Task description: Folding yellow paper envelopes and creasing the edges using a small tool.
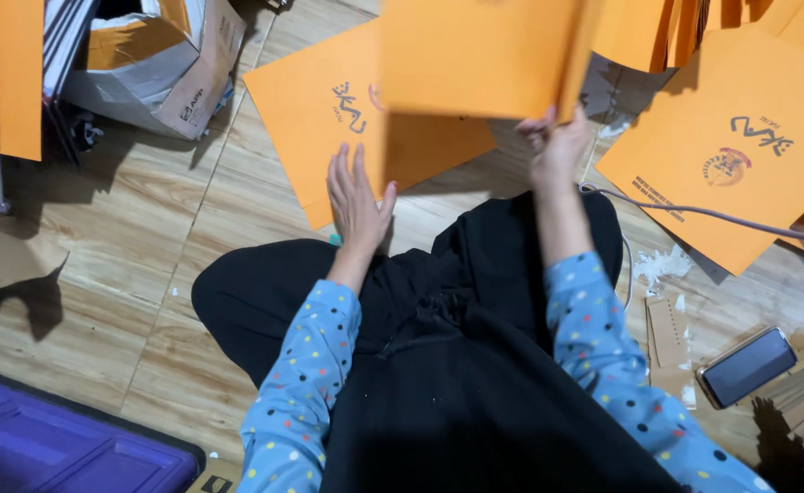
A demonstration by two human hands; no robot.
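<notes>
At the far left bottom I see a purple plastic crate, with smooth moulded panels. Above it, near the top, lies a torn cardboard box with crumpled grey lining, and orange sheets stand beside it. The floor has pale tiles with wood pattern, a little shiny.

The left hand is open, the fingers spread and flat, and it rests on the edge of a flat orange paper bag which lies on the floor. This bag is matte, rectangular, with a dark print. The sleeves are blue cloth with coloured dots, and black fabric covers the lap.

The right hand is raised and pinches the lower corner of a folded orange bag, held in the air above the lying one. It is stiff paper with a sharp crease on its right side.

More to the right, another printed orange bag lies flat, a thin grey cord crosses over it, and a dark glossy phone lies among paper scraps.
</notes>
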